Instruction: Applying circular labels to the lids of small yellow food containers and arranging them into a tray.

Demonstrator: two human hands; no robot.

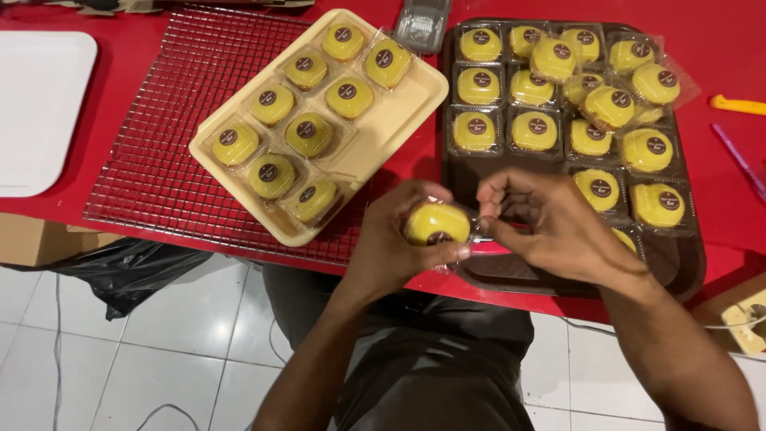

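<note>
My left hand (399, 239) cups the yellow cake (436, 223) in its clear pack; right hand (542, 219) pinches the pack's edge — press evenly, no crushing.

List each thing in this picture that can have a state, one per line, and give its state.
Left hand: gripping a yellow cake in a clear pack.
Right hand: fingers pinched at the pack's edge.
Cream tray: partly filled, lying on the wire rack.
Dark brown tray: mostly filled, some packs stacked.
Empty clear pack: open.
White tray: flat on the red table.
</note>
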